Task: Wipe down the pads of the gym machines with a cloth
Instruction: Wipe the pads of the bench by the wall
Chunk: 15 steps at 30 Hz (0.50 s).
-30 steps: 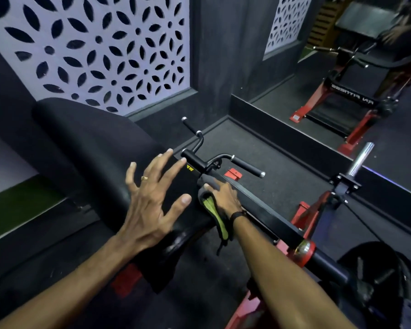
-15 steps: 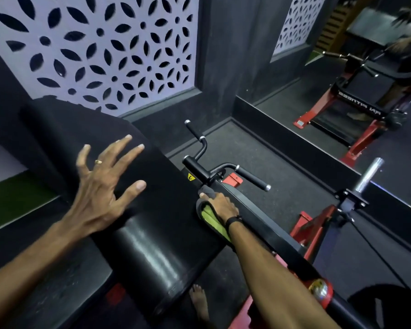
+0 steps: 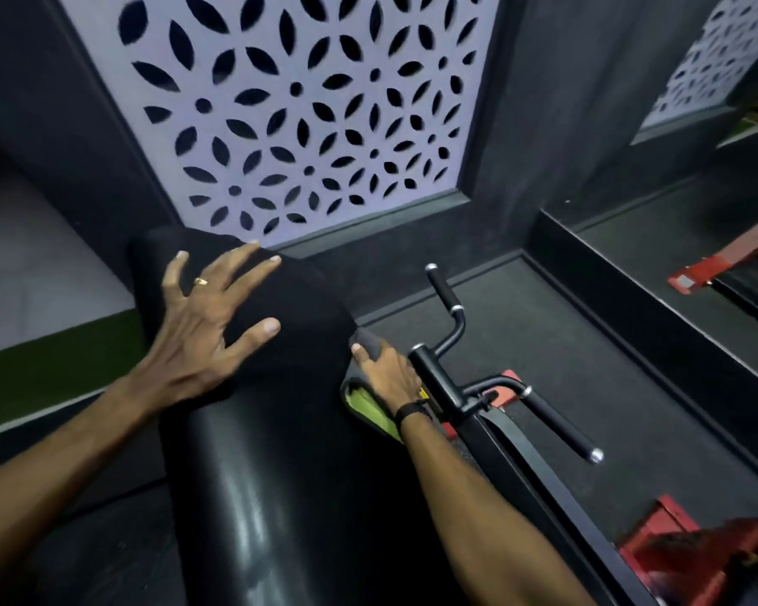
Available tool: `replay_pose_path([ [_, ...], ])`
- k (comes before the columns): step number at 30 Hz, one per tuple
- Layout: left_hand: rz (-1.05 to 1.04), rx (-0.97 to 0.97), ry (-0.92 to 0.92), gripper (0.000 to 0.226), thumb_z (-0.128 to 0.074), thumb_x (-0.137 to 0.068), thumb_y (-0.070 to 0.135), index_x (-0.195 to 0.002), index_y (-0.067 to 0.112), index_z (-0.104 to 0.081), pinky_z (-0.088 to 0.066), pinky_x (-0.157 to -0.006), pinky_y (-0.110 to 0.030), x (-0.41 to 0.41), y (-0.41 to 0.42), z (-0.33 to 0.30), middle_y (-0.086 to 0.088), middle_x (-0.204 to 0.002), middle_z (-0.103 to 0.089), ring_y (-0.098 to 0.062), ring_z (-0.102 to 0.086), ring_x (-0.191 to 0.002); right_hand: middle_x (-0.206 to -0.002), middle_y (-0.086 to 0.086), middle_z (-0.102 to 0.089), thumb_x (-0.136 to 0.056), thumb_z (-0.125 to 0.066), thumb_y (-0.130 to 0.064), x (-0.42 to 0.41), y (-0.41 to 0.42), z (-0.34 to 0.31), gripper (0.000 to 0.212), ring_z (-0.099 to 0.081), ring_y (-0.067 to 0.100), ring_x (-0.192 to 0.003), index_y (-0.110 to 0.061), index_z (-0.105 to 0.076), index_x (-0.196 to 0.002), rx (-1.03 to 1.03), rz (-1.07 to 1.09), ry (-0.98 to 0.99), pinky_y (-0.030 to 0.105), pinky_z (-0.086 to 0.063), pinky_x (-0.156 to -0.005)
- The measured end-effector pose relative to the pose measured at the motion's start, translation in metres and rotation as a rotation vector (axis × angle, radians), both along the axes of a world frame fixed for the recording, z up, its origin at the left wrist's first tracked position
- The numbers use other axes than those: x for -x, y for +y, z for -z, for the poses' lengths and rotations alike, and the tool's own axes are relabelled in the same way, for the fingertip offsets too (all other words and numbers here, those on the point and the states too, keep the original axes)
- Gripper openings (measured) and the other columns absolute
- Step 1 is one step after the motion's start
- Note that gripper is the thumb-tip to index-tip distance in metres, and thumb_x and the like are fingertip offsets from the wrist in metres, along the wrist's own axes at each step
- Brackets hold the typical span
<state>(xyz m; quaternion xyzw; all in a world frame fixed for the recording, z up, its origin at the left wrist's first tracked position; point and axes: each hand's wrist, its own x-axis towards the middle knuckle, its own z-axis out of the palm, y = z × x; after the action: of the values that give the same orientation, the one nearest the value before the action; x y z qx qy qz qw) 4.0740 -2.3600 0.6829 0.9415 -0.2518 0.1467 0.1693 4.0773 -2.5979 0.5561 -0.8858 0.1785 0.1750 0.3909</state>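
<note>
A long black padded bench pad (image 3: 272, 496) runs from the bottom of the view up toward the wall. My left hand (image 3: 202, 325) is spread with straight fingers over the pad's far upper part, a ring on one finger. My right hand (image 3: 386, 369) presses a grey and green cloth (image 3: 368, 404) flat against the pad's right side edge. The cloth's far end sticks out past my fingertips, and most of it is hidden under my palm and wrist.
Black machine handles (image 3: 451, 338) with chrome ends stand just right of my right hand, on a black bar (image 3: 521, 465) over a red frame (image 3: 670, 544). A patterned cut-out wall panel (image 3: 298, 115) is ahead. A mirror (image 3: 718, 203) lines the right wall above dark floor matting (image 3: 543, 343).
My right hand has slid the cloth farther up the pad's right edge toward the wall. My left hand has moved up the pad too. The view has swung left and forward.
</note>
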Motion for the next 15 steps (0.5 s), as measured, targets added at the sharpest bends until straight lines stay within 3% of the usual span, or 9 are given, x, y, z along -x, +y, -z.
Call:
replay_pose_path([
  [6,-0.046,0.116,0.056,0.067,-0.036,-0.095,0.06,-0.156,0.033,-0.032,0.006,-0.121,-0.057,-0.017,0.0,0.004,0.009,-0.165,-0.024,-0.004,-0.019,-0.151,-0.146,0.017,-0.05,-0.097,-0.043,-0.062,-0.072,0.027,0.005,0.064,-0.046,0.04,-0.133,-0.02,-0.043,-0.147,-0.032,-0.026,-0.018,0.047,-0.033,-0.107],
  [15,-0.106,0.149,0.043,0.07,-0.034,-0.095,0.063,-0.157,0.03,-0.029,0.008,-0.12,-0.058,-0.018,-0.001,0.006,0.006,-0.166,-0.02,-0.008,-0.018,-0.152,-0.148,0.022,-0.045,-0.099,-0.04,-0.061,-0.185,0.079,0.003,0.068,-0.045,0.043,-0.132,-0.018,-0.039,-0.152,-0.036,-0.034,-0.087,0.046,-0.034,-0.107],
])
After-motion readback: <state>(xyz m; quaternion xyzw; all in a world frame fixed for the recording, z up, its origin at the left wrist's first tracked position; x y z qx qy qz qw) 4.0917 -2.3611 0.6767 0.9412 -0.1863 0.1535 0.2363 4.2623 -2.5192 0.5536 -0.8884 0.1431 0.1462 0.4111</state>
